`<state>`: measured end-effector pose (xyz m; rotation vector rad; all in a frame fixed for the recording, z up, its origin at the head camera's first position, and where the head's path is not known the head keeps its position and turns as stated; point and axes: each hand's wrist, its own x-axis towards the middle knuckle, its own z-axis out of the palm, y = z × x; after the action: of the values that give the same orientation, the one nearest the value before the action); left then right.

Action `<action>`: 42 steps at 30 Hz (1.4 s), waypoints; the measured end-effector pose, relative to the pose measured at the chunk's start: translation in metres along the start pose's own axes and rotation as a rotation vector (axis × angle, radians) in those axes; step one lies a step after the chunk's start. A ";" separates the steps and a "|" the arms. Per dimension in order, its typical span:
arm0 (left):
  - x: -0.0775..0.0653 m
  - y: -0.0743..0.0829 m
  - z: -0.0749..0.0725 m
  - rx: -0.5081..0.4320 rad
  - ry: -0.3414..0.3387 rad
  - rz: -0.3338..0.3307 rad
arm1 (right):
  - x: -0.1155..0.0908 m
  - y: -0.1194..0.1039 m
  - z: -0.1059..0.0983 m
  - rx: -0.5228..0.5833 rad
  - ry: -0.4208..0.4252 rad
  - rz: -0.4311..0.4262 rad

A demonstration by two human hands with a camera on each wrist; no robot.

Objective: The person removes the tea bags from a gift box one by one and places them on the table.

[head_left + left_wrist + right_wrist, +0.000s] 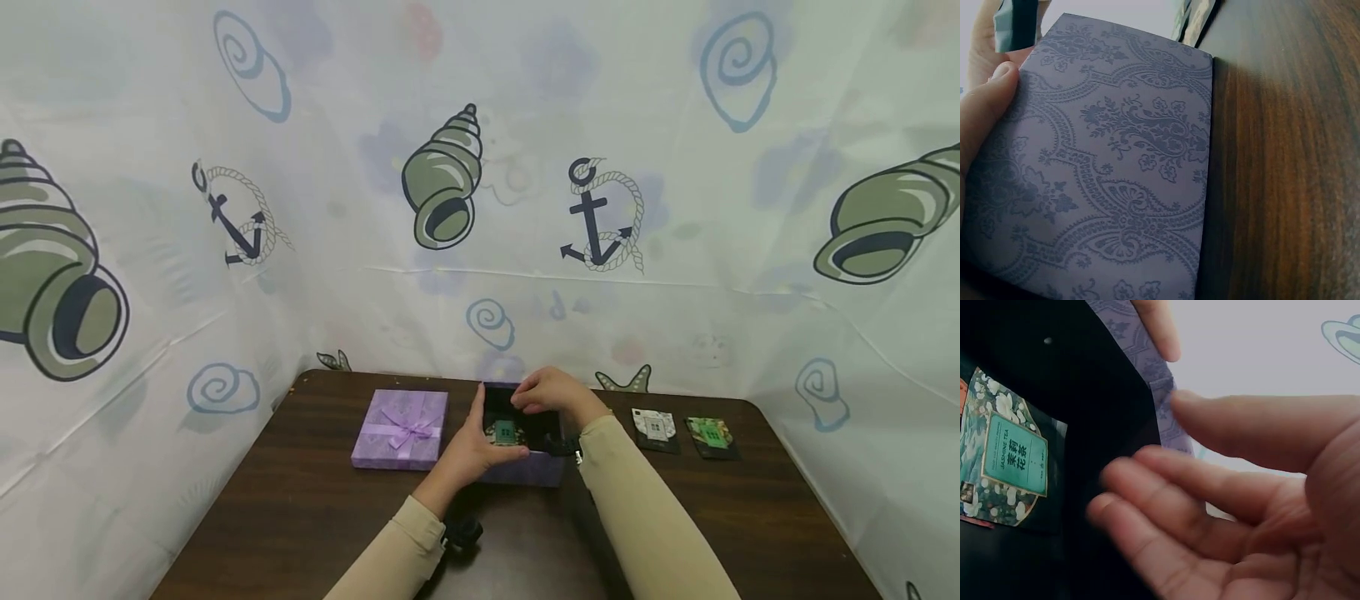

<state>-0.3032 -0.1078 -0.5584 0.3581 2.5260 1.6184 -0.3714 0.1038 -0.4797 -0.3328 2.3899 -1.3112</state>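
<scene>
A purple patterned box [522, 469] with a black inside stands lidless on the table. My left hand [471, 450] grips its near left corner, fingers along the left side and thumb across the front; in the left wrist view the thumb [999, 87] lies by the front panel's edge. Inside is a tea packet [1016, 453] with a green label reading "Jasmine Tea" and white flowers. Over the box's far right part hovers my right hand [551, 392], its thumb and bent fingers apart with nothing between them in the right wrist view.
To the left lies the purple lid [390, 421] with a ribbon bow. Right of the box are a pale packet [655, 427] and a green-labelled packet [711, 435]. A patterned white sheet [525, 325] hangs behind the dark wooden table [300, 500].
</scene>
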 end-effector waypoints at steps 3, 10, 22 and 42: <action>0.000 0.000 0.000 0.013 0.000 -0.009 | 0.003 -0.004 0.000 -0.068 -0.051 0.041; 0.001 -0.001 0.000 0.006 0.000 0.000 | 0.014 -0.012 0.001 -0.315 -0.167 0.118; 0.003 -0.003 0.004 -0.046 -0.005 -0.011 | 0.024 -0.002 0.011 -0.499 -0.299 0.094; 0.006 -0.002 0.002 -0.010 -0.003 -0.008 | 0.030 0.004 0.013 -0.488 -0.457 0.019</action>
<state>-0.3091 -0.1051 -0.5610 0.3481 2.5128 1.6264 -0.3927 0.0848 -0.4962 -0.6632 2.2643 -0.5419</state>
